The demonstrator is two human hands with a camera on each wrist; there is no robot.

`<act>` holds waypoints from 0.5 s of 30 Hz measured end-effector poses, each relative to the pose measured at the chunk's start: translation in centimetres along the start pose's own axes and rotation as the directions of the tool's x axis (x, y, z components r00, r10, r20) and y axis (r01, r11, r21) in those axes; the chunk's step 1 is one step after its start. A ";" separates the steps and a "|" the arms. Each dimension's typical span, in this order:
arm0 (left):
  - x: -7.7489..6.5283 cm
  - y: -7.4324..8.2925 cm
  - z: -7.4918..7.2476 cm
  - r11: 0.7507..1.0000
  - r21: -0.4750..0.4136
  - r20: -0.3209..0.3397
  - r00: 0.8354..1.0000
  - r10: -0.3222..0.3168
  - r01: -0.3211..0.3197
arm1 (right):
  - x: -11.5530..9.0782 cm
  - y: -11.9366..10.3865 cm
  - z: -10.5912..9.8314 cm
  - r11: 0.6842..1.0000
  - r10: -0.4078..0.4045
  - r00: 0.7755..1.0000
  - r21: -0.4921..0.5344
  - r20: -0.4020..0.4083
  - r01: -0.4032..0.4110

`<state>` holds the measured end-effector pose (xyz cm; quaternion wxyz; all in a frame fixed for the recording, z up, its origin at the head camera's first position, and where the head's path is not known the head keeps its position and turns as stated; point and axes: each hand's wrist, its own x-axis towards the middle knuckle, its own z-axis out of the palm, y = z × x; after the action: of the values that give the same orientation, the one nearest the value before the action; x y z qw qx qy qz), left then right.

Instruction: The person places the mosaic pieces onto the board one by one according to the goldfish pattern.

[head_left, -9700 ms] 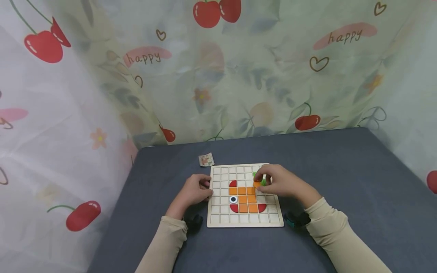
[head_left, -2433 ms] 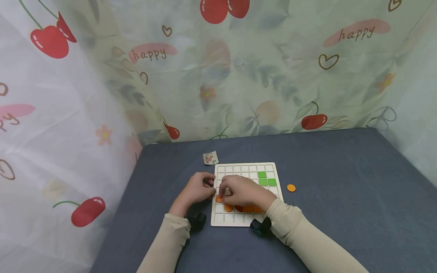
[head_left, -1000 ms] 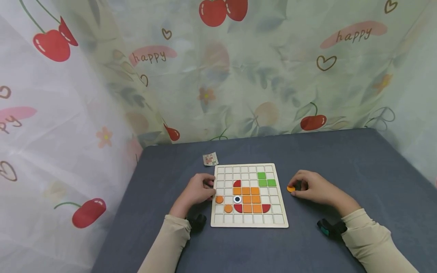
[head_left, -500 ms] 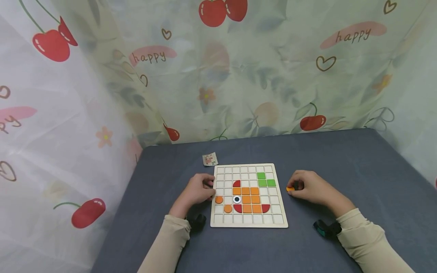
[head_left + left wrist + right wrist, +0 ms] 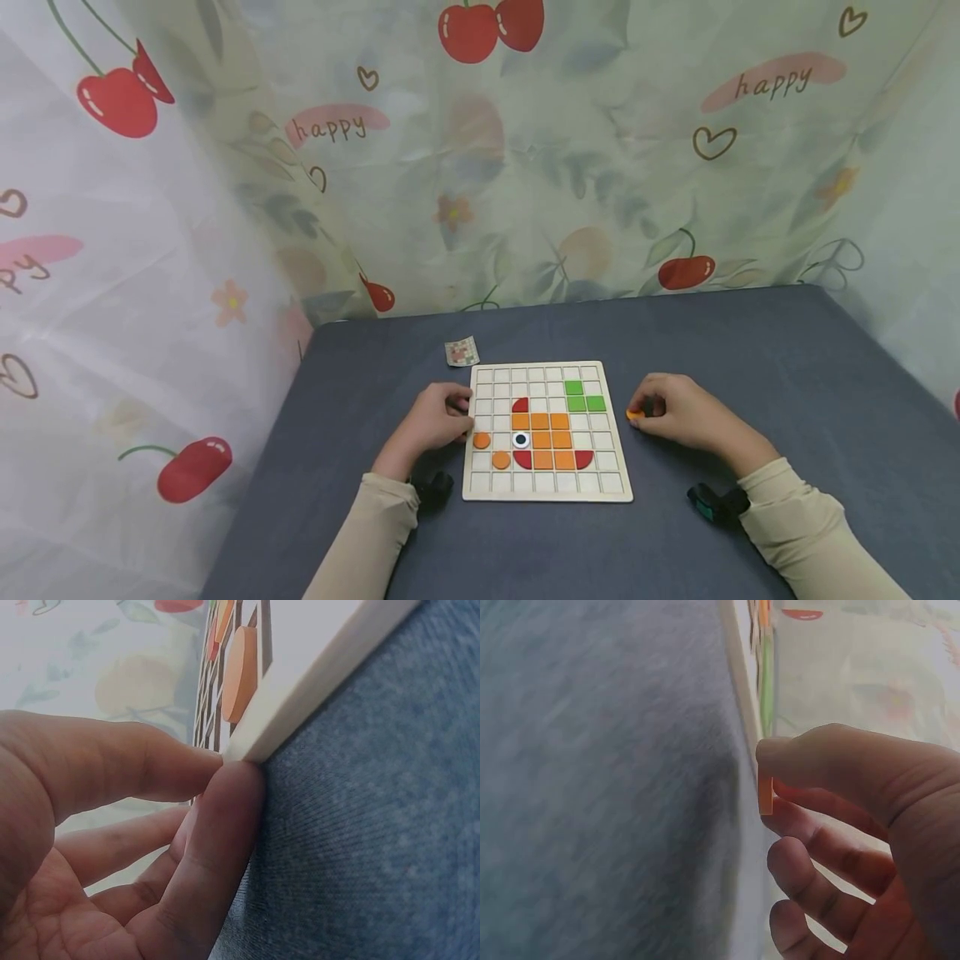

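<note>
From above, the right hand (image 5: 678, 412) pinches an orange disc (image 5: 634, 414) beside the board (image 5: 547, 492), while only the wrist view shows the left hand's fingers (image 5: 217, 847) pressing its edge.

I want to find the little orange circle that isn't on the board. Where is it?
In the head view the orange disc is pinched by the right hand, just off the right edge of the wooden board, level with the green squares.
</note>
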<state>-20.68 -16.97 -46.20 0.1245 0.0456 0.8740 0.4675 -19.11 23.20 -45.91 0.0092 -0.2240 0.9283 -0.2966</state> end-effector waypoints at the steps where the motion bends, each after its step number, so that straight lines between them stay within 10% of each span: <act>1: 0.0 0.0 0.0 1.000 0.000 0.000 1.000 0.000 0.000 | 0.1 -0.1 0.0 1.000 -0.004 1.000 -0.001 -0.001 0.004; 15: 0.0 0.1 0.0 1.000 0.019 0.002 1.000 0.001 -0.001 | 4.4 -4.6 1.7 0.993 -0.097 0.995 0.063 0.006 0.097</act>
<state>-20.69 -16.88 -46.16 0.1248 0.0476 0.8782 0.4592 -20.88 17.10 -44.20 0.0061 -0.2699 0.9065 -0.3246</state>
